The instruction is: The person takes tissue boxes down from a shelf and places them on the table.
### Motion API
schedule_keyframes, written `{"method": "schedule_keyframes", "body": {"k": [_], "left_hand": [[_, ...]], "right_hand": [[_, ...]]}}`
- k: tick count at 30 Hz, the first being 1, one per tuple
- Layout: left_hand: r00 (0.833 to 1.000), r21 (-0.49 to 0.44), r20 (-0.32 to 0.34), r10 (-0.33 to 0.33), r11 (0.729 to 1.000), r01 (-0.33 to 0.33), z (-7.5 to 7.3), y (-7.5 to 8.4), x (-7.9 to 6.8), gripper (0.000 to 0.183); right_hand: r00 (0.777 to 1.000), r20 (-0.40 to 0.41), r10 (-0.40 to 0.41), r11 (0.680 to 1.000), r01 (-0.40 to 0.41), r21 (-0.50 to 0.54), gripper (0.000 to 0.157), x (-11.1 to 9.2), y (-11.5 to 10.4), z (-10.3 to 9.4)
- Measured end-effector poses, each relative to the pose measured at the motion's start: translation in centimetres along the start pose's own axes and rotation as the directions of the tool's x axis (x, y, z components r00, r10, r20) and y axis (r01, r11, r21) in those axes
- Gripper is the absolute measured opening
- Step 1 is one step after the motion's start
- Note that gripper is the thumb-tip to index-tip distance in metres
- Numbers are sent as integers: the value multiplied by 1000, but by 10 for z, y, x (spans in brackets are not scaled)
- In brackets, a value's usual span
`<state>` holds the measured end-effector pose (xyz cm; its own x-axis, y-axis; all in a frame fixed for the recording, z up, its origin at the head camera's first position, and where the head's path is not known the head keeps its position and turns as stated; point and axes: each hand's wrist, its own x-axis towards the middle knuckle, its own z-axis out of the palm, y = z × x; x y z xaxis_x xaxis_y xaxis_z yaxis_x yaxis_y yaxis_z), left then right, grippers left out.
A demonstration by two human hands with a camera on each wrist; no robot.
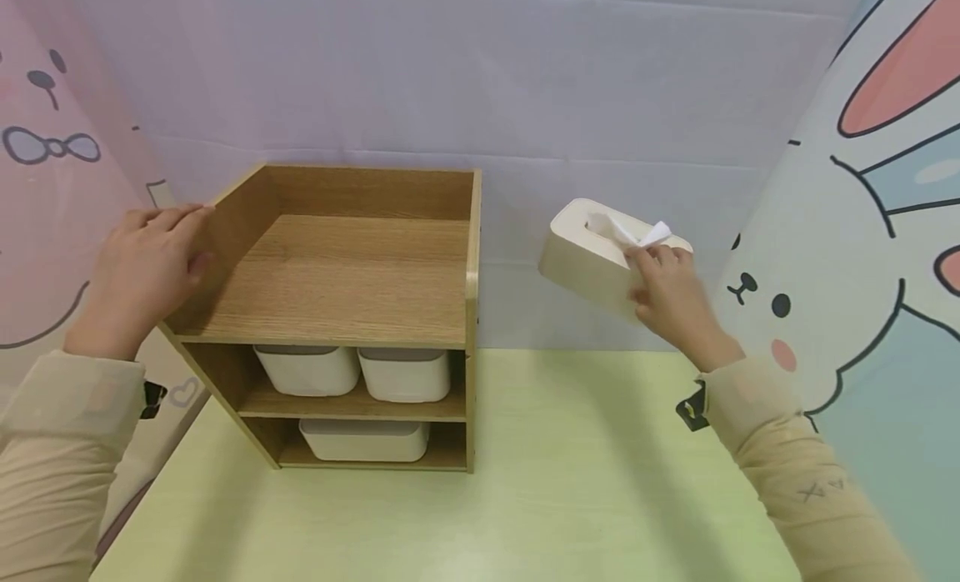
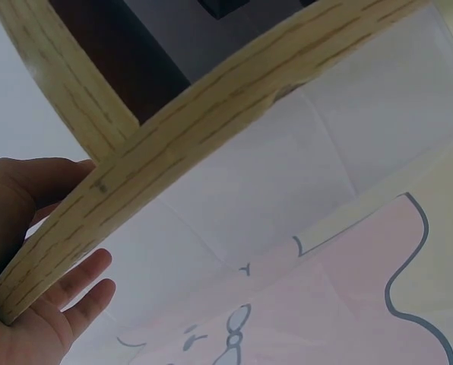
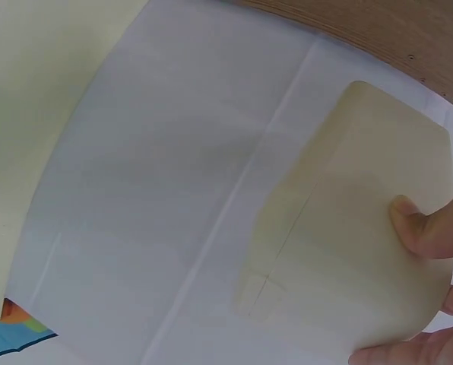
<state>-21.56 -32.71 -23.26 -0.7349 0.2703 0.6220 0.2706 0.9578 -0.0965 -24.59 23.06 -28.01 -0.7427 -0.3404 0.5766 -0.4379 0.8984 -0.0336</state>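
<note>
Tissue box (image 1: 581, 269) hangs in the air to the right of the shelf (image 1: 367, 269), apart from it and tilted, the end nearer the shelf riding higher than the far end. The right hand (image 1: 670, 297) is clamped on that far end: its thumb presses a long wall while its fingers reach over the top, a grip that likely lets one hand bear the weight and leaves the slot facing up. A tissue (image 1: 615, 230) pokes from the slot close to the fingertips; whether they touch it, I cannot tell. At the shelf's left side, the left hand (image 1: 153, 265) is clamped on the side panel (image 2: 177, 141), thumb and fingers on opposite faces of its edge, probably to keep the shelf steady. Within the shelf, the left bin (image 1: 307, 373) and right bin (image 1: 405, 376) sit side by side on the middle tier, and the low bin (image 1: 365, 442) lies beneath them; each seems placed lengthwise or paired to suit its tier's width. Under the shelf is the table (image 1: 555, 482), which also extends below the box. Behind the shelf hangs a pale cloth (image 1: 525, 82), apparently as a backdrop, with a rabbit print (image 1: 832, 257) well to the right.
</note>
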Motion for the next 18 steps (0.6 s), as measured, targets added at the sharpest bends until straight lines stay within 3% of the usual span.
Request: {"method": "schedule_keyframes", "body": {"k": [13,18], "left_hand": [[1000,9,13,-6,1000,5,1,-1,1,48],[1000,10,6,0,1000,0,1,-2,0,49]], "right_hand": [[994,48,97,995,-96,-6,52,-58,23,38],[995,27,101,995,-101,-13,54,-79,31,55]]}}
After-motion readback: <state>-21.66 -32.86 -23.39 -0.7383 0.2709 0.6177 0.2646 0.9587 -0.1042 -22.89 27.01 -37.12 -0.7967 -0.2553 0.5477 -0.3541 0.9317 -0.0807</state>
